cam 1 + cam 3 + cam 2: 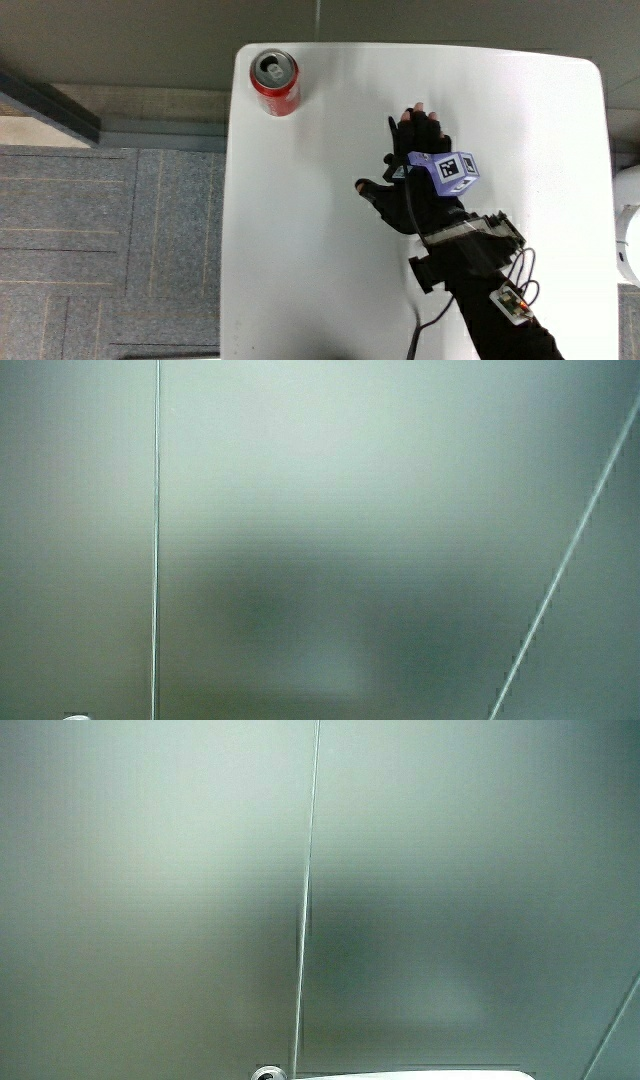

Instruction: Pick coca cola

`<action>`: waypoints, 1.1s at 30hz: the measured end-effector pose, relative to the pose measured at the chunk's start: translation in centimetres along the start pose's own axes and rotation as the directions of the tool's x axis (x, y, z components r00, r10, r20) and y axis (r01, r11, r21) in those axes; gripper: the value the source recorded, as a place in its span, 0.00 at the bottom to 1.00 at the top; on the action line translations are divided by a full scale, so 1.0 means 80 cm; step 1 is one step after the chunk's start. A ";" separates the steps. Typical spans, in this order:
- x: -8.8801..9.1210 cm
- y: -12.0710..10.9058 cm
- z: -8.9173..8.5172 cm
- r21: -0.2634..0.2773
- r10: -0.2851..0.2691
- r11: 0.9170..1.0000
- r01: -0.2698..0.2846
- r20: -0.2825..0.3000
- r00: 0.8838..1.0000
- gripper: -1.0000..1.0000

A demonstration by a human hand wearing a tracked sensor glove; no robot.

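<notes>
A red Coca-Cola can (274,83) stands upright with its silver top showing, at a corner of the white table (300,250) farther from the person than the hand. The gloved hand (400,160) lies over the middle of the table, well apart from the can. Its fingers are relaxed, the thumb is spread out, and it holds nothing. The patterned cube (456,172) sits on its back, and the forearm (490,280) carries wires and a small board. Both side views show mostly a pale wall; the can's top rim (267,1072) just shows in a side view.
Grey carpet tiles (100,250) lie beside the table's edge near the can. A dark strip (60,110) runs along the floor by the wall. A white rounded object (630,240) shows past the table's edge nearest the forearm.
</notes>
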 end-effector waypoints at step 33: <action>-0.014 0.062 -0.016 0.188 0.289 0.956 -0.223 -0.502 0.815 0.52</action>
